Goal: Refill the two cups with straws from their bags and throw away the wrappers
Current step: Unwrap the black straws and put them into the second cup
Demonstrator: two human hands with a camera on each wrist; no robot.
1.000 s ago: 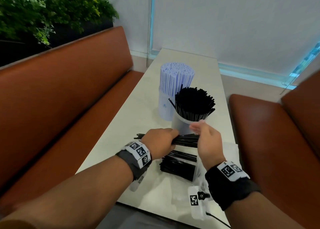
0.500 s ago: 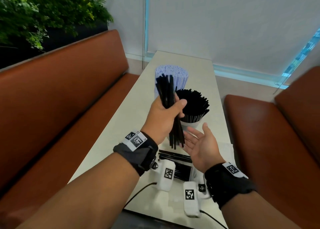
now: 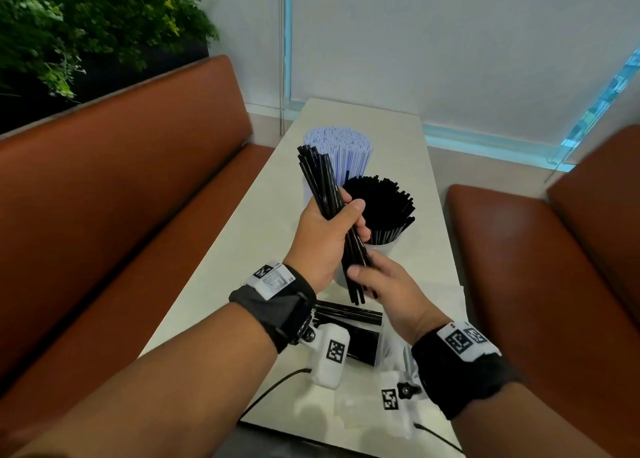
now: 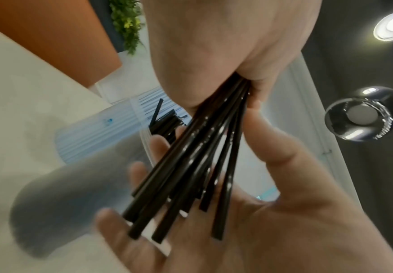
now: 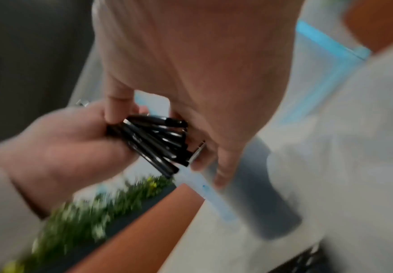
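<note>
My left hand grips a bundle of black straws nearly upright above the table, just in front of the two cups. My right hand lies under the bundle with fingers fairly straight, and the straws' lower ends rest on its palm and fingers. The near cup is packed with black straws. The far cup holds white paper-wrapped straws. A clear bag with more black straws lies on the table under my wrists, with loose black straws beside it.
The narrow pale table runs away from me between two orange-brown benches, left and right. Clear plastic wrapping lies at the table's near right. A planter of green foliage sits behind the left bench.
My left hand lifted the bundle off the table and turned it upright. My right hand, open beneath it half a second ago, has come up against the straws' lower ends.
</note>
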